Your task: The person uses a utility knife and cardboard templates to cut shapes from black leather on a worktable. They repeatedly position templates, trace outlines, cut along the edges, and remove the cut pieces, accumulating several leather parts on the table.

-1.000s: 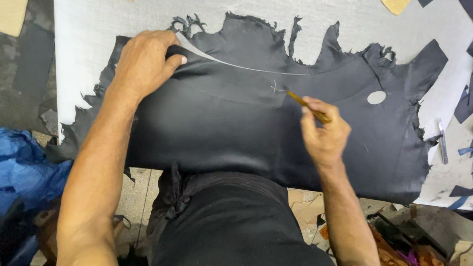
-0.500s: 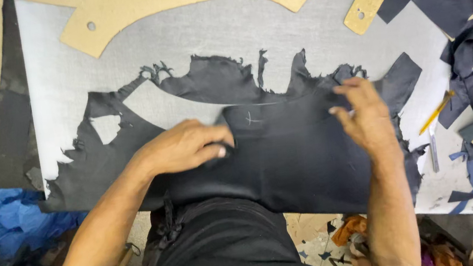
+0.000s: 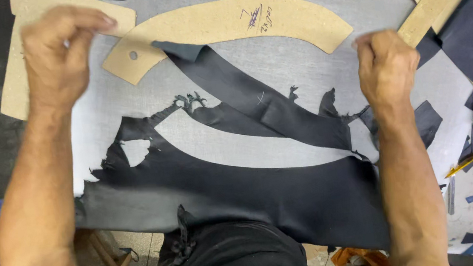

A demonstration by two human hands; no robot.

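A curved strip of dark navy leather (image 3: pixel 257 109) stretches diagonally, its far left end up by the curved tan cardboard template (image 3: pixel 223 23), its right end low. Beneath it, the large ragged-edged dark navy leather hide (image 3: pixel 225 191) lies flat, drooping over the worktop's near edge, an arc-shaped gap cut through it.

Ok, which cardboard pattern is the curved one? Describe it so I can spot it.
Start at the grey table, above the dark leather hide. Between the raised hands lies the curved pattern: a tan arch, one hole near its left end, unlike the straight-edged boards around it.
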